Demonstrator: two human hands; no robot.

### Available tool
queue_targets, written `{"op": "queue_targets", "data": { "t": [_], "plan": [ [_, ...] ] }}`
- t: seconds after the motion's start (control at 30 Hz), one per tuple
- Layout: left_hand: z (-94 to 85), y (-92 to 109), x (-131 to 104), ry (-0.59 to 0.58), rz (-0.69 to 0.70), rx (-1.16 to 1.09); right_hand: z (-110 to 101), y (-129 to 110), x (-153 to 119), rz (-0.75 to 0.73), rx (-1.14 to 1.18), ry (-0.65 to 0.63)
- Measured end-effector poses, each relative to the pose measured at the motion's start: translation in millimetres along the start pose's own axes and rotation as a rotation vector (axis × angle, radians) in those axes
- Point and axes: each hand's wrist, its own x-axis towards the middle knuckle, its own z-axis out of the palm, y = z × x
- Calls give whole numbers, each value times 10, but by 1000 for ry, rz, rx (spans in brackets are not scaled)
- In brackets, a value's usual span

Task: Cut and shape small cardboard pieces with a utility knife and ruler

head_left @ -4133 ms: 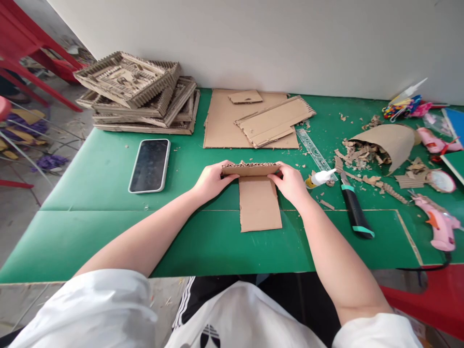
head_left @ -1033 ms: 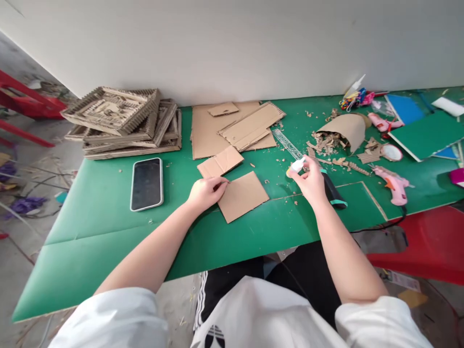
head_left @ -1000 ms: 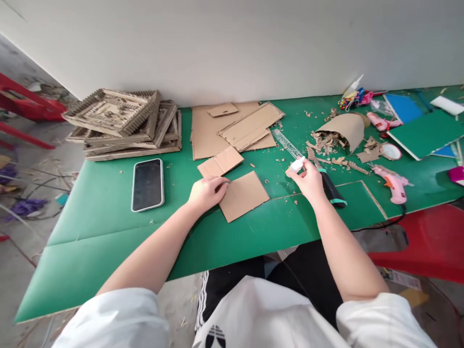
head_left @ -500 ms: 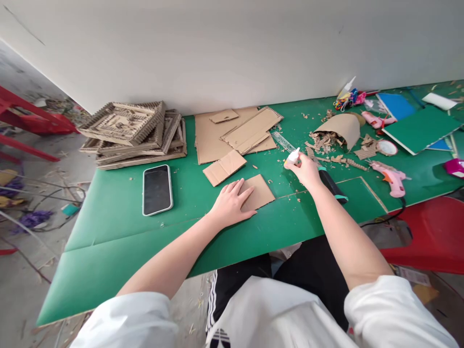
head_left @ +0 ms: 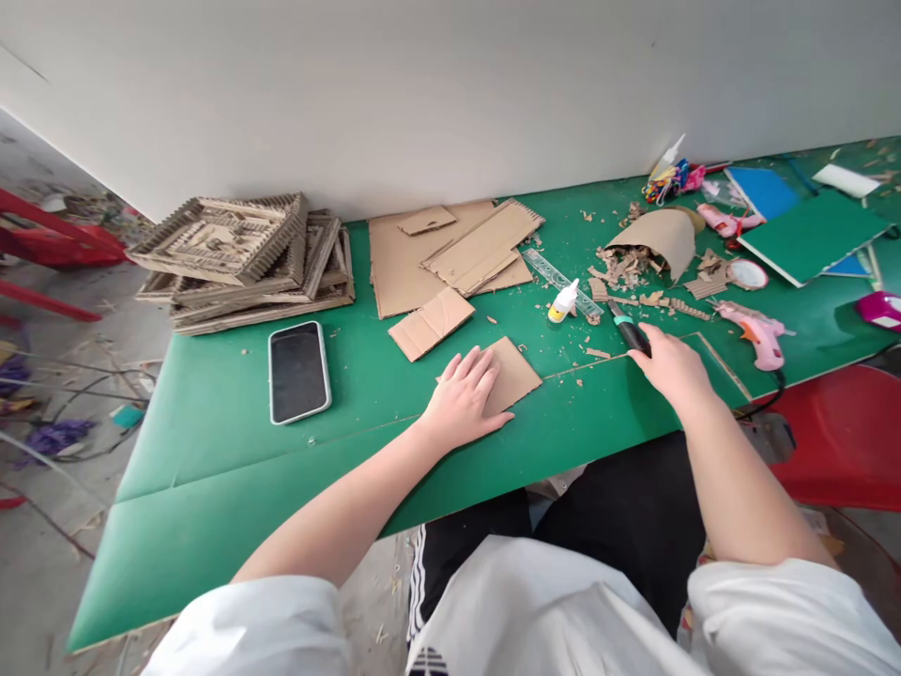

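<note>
My left hand (head_left: 465, 399) lies flat, fingers spread, on a small piece of cardboard (head_left: 517, 374) near the table's front. Farther right, my right hand (head_left: 668, 364) is closed around the black handle of a utility knife (head_left: 629, 330), whose blade end points away to the left. A small white glue bottle (head_left: 564, 302) with a yellow label stands upright beyond the cardboard. Just behind the bottle lies a clear ruler (head_left: 556, 272). Another cardboard piece (head_left: 432, 324) with creases rests left of the bottle.
On the green table (head_left: 211, 469), a phone (head_left: 299, 373) lies at left before stacked corrugated cardboard frames (head_left: 232, 249). Larger cardboard sheets (head_left: 394, 263) lie at the back. Right are a cardboard tube (head_left: 658, 239) with scraps and a pink glue gun (head_left: 756, 333). A red chair (head_left: 837, 432) stands at right.
My right hand has let go of the glue bottle, which now stands on the table. It has moved right and taken hold of the utility knife. My left hand stays on the cardboard.
</note>
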Motion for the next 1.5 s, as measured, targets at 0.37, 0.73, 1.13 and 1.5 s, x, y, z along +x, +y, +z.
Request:
{"op": "queue_targets", "data": {
  "t": [0.37,0.73,1.13,1.5],
  "plan": [
    [38,103,71,-30,45,-9,-413,-412,-757,-86,782,-174],
    [-25,374,118,-110,16,157,-328,-1150,-525,-518,91,-173],
    [42,375,108,-71,19,120,-358,-1276,-548,-558,-135,-139],
    [46,354,101,-42,45,147,-331,-1262,-536,-549,-97,-169]
  ]
}}
